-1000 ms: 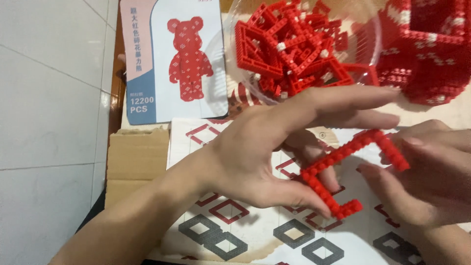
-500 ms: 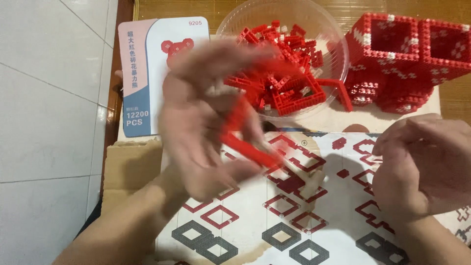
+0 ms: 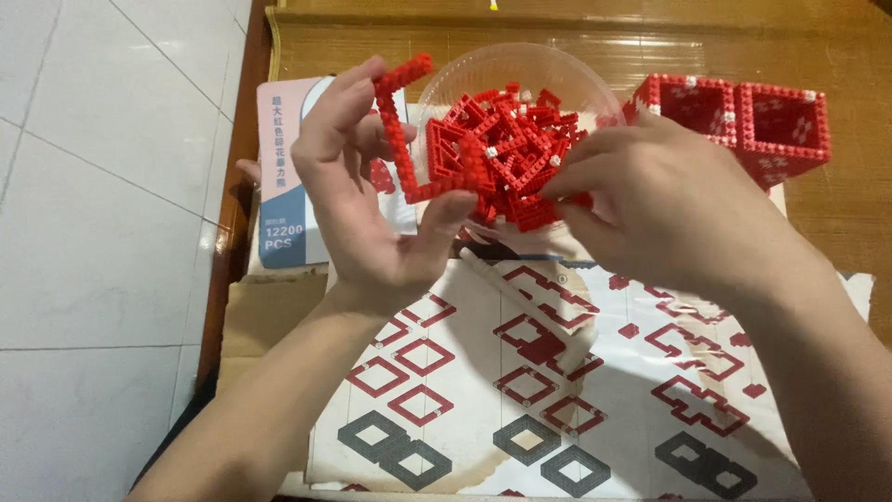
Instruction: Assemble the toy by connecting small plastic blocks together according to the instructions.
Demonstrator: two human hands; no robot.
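From the head camera, the left hand (image 3: 372, 200) holds a red brick frame (image 3: 401, 130) up in the air, pinched between thumb and fingers. The frame is thin, made of tiny red blocks, bent like a square with one side missing. It sits just left of the clear bowl (image 3: 483, 74), which is full of loose red pieces (image 3: 502, 149). The right hand (image 3: 664, 200) reaches into that pile with fingers curled; what it grips is hidden. Two red block boxes (image 3: 743, 125) stand on the bench (image 3: 650, 46).

two hands (image 3: 372, 204), one bowl (image 3: 557, 70), two red brick boxes (image 3: 739, 125), one booklet (image 3: 283, 177)
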